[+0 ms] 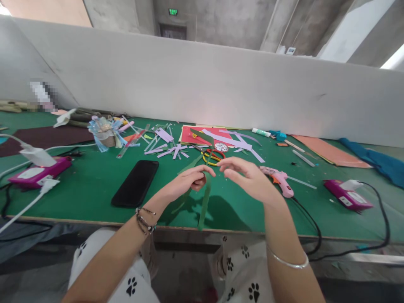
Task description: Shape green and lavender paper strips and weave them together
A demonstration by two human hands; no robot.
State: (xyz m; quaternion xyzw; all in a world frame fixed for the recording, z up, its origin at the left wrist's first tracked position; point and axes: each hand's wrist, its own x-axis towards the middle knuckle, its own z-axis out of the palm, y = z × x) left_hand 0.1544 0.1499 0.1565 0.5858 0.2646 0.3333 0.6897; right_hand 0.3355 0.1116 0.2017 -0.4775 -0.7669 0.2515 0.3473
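Observation:
Over the front of the green table, my left hand (188,182) is closed in a pinch on green paper strips (205,204). One strip hangs down to the table edge, and others slant away behind the fingers. My right hand (244,174) hovers just to the right with its fingers curved and apart, fingertips close to those of the left; I see nothing in it. A pink glue gun (282,182) lies right of that hand. Beyond both hands rest scissors with red and yellow handles (216,156).
A black phone (135,184) lies left. Purple power strips (41,171) with cables sit at both sides. Lilac paper strips (175,150), red paper (202,135), a decorated pot (106,136) and a glue tube (261,132) lie farther back, before a white partition (202,84).

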